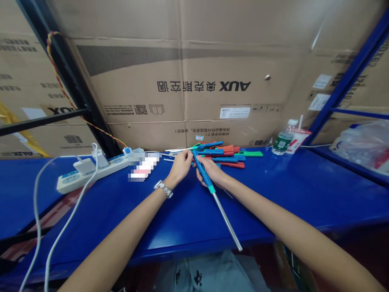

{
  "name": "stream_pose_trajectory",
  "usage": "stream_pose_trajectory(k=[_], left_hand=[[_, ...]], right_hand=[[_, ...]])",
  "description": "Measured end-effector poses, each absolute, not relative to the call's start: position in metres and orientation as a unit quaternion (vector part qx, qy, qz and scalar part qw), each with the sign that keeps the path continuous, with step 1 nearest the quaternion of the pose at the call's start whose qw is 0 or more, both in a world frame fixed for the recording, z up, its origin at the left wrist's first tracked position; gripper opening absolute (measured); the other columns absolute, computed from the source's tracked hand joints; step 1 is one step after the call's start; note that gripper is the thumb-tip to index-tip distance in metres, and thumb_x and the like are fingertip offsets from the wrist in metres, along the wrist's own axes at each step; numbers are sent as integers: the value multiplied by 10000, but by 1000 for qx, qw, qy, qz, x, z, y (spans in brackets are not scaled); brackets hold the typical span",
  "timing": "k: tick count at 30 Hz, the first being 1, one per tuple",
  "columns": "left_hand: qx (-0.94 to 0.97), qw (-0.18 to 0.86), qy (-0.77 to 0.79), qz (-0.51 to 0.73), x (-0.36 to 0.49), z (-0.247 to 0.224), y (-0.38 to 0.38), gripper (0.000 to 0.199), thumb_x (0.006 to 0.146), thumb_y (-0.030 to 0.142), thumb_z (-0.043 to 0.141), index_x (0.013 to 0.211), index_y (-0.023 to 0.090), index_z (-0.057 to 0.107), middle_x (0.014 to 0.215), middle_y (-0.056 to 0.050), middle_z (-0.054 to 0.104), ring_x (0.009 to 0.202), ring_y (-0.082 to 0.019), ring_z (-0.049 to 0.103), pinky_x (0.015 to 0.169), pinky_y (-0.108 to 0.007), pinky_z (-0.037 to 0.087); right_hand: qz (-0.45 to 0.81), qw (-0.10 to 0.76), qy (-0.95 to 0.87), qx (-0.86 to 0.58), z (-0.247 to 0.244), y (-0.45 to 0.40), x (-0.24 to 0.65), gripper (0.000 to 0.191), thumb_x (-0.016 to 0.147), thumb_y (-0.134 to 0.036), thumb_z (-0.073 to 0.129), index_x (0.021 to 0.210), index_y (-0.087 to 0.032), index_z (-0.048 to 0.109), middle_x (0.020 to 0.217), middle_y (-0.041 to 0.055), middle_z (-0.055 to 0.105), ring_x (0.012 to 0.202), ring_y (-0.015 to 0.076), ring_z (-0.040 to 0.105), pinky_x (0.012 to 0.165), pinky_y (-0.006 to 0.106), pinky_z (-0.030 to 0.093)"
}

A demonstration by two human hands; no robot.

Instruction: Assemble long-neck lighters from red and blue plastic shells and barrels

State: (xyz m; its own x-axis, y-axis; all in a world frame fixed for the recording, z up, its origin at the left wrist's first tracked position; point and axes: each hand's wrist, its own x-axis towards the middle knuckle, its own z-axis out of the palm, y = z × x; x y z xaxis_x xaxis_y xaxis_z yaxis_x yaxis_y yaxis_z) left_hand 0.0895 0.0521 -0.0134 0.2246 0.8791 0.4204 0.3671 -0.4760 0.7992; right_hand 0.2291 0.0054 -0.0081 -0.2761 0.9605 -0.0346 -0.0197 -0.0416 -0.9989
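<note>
My right hand (211, 170) is closed around the blue handle of a long-nosed lighter (206, 174). Its silver metal tube slants down toward me, past a teal collar. My left hand (181, 165), with a metal watch at the wrist, has its fingers pinched together beside the far end of that handle. Whatever lies between those fingertips is hidden. Just behind both hands is a pile of similar lighters (232, 159) with blue, red and green handles, partly covered by my hands. A small label (199, 138) shows above the pile.
Everything lies on a blue shelf (291, 190) backed by large cardboard (136, 89). To the left are a white power strip (100, 172) with trailing cables and a pixelated item (145, 166). A water bottle (281, 142), a cup (299, 140) and plastic bags (361, 142) stand right.
</note>
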Motion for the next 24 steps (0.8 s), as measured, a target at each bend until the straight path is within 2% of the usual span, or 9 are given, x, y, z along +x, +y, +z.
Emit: stream_pose_trajectory(k=[4, 8, 11, 16, 21, 24], left_hand=[[731, 288, 438, 437, 81, -23, 51, 447, 1043, 449, 355, 656, 239, 431, 527, 15, 489, 465, -156, 457, 503, -280, 353], [762, 189, 425, 451, 80, -23, 43, 328, 1056, 441, 406, 788, 253, 430, 616, 11, 531, 559, -190, 528, 572, -304, 366], [787, 171, 407, 432, 82, -21, 41, 270, 1061, 380, 414, 818, 265, 386, 614, 26, 503, 548, -193, 530, 577, -309, 370], [768, 178, 416, 452, 85, -23, 48, 335, 1046, 421, 458, 759, 248, 453, 606, 2, 547, 562, -191, 531, 586, -312, 393], [751, 218, 442, 440, 71, -24, 56, 503, 1050, 509, 383, 629, 244, 460, 518, -10, 513, 498, -186, 503, 543, -305, 373], [803, 174, 418, 388, 59, -26, 59, 386, 1004, 415, 483, 660, 241, 473, 582, -10, 545, 541, -188, 512, 580, -306, 379]], right_hand=[[592, 405, -549, -429, -15, 7, 229, 423, 1037, -585, 429, 995, -192, 581, 411, -40, 566, 255, 140, 434, 283, 224, 351], [609, 408, -532, -425, -20, 3, 230, 459, 1027, -625, 425, 968, -199, 585, 418, -33, 574, 254, 144, 437, 272, 232, 350], [618, 409, -523, -422, -18, -1, 232, 461, 1046, -595, 385, 930, -202, 595, 417, -23, 573, 250, 143, 430, 265, 234, 335], [614, 406, -521, -432, -15, -2, 234, 407, 1072, -466, 330, 1017, -179, 612, 407, -27, 569, 247, 153, 427, 261, 234, 324], [604, 442, -487, -451, -14, 3, 242, 415, 1072, -500, 354, 1040, -167, 600, 408, -33, 562, 252, 147, 430, 277, 225, 320], [598, 478, -462, -447, -12, 5, 247, 441, 1073, -541, 344, 997, -177, 581, 424, -25, 573, 260, 142, 431, 290, 228, 326]])
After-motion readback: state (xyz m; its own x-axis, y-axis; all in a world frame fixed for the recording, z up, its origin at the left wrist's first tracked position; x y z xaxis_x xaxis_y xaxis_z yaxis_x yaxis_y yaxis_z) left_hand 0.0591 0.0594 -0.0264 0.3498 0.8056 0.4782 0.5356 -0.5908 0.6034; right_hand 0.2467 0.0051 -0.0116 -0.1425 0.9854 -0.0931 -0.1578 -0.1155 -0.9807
